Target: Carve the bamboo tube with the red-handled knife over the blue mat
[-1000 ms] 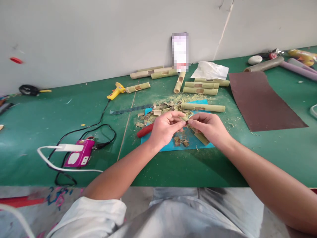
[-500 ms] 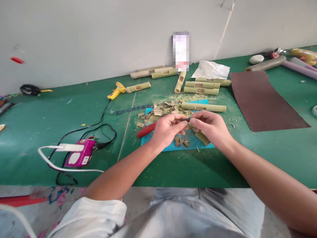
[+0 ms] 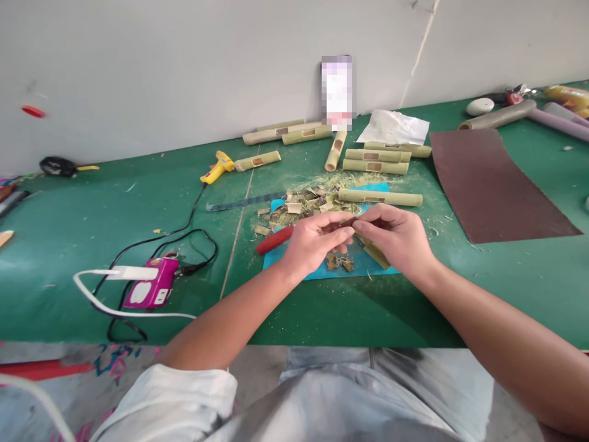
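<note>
Over the blue sheet (image 3: 281, 263), my left hand (image 3: 313, 240) and my right hand (image 3: 396, 236) meet with fingertips pinched on a small dark brown strip (image 3: 348, 224), mostly hidden by the fingers. It may be a folded bit of sandpaper, but I cannot tell for sure. A red handle (image 3: 275, 240) lies beside my left hand, its far end covered. Below the right hand sits a piece of bamboo (image 3: 375, 253), partly covered. Just beyond the hands are a bamboo tube with a cut window (image 3: 400, 199) and a heap of bamboo chips (image 3: 294, 209).
Several notched bamboo tubes (image 3: 375, 167) lie toward the wall near a phone (image 3: 337, 92). A brown abrasive-looking sheet (image 3: 501, 190) is at right. On the left are a yellow glue gun (image 3: 218, 167), a magenta power strip (image 3: 154, 283) and loose cables.
The dark strip has tilted slightly between my fingers and shows more of its brown face. Both hands stay almost in place; the whole view has shifted a little.
</note>
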### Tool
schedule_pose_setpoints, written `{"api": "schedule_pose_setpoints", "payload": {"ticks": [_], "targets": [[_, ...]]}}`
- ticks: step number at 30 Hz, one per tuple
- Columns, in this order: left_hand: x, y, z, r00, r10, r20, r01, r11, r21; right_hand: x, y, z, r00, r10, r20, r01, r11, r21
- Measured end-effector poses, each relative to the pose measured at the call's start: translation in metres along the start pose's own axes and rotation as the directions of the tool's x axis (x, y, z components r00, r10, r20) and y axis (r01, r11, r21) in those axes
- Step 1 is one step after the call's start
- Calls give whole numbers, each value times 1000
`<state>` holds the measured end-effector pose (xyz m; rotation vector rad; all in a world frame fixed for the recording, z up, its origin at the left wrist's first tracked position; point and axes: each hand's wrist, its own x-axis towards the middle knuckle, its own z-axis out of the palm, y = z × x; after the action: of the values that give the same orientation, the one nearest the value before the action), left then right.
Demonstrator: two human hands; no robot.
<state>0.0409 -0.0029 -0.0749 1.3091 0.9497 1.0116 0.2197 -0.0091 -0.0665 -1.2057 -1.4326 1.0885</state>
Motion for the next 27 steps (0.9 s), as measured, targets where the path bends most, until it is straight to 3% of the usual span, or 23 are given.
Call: {"api": "schedule_pose_setpoints", "payload": {"ticks": [3, 5, 7, 9, 11, 13, 15, 17, 20, 27], "targets": [[1, -1, 2, 1000, -2, -20, 1, 999, -41, -1, 1, 1, 998, 51, 27, -52, 998, 45], [2, -2, -1, 997, 41, -67, -39, 999, 20, 0, -1, 0, 997, 58, 55, -59, 998, 20], [4, -3, -7, 979, 164, -123, -141, 974, 175, 2, -5, -3, 998, 59, 29, -58, 997, -58], [7, -4, -15, 922, 372, -110, -296, 857, 421, 7, -12, -9, 997, 75, -16, -76, 970, -232], [12, -7, -24, 839, 544, 1, -424, 653, 628, 11, -19, -16, 989, 136, 50, -89, 841, -534], [16, -12, -29, 787, 609, 102, -480, 498, 722, 14, -24, -22, 958, 259, 122, -61, 601, -797], [18, -17, -30, 778, 612, 144, -489, 445, 750, 13, -26, -25, 932, 341, 125, -19, 389, -921], [19, -21, -27, 786, 594, 171, -490, 430, 758, 9, -25, -25, 918, 369, 142, 25, 305, -952], [20, -23, -23, 804, 561, 198, -480, 414, 773, 0, -20, -21, 918, 344, 199, 74, 342, -937], [25, -29, -19, 839, 509, 191, -433, 413, 801, -12, -2, -14, 942, 276, 193, 75, 387, -919]]}}
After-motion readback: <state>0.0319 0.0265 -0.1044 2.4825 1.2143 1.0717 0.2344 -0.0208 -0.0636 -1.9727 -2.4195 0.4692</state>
